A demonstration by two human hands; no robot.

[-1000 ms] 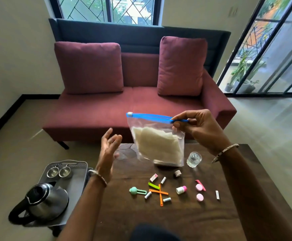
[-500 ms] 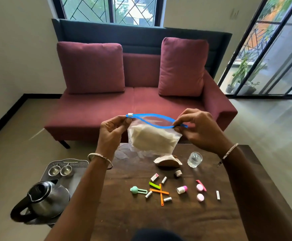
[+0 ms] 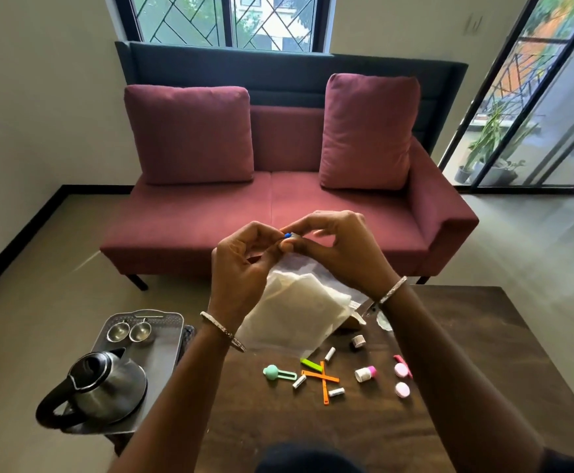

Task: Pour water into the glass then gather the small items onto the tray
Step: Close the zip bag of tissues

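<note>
A clear zip bag (image 3: 299, 308) with a blue zip strip and white stuff inside hangs over the dark wooden table (image 3: 483, 353). My left hand (image 3: 241, 268) and my right hand (image 3: 333, 250) meet at its top, both pinching the strip at the slider end. Several small items (image 3: 326, 378) lie scattered on the table in front of me: orange sticks, a green clip, a mint pin, white tubes, pink caps. The glass (image 3: 386, 320) is mostly hidden behind my right wrist. A metal tray (image 3: 166, 339) stands left of the table, holding a steel kettle (image 3: 108, 384) and two small steel bowls (image 3: 128, 331).
A maroon sofa (image 3: 278, 206) with two cushions stands beyond the table. Bare floor lies at the left and right. A glass balcony door (image 3: 534, 114) with plants behind it is at the far right.
My left hand rose and took the bag's top. Both hands then came together at the slider end, and the zip strip that stretched between them is now hidden in my fingers. The bag sank towards the table.
</note>
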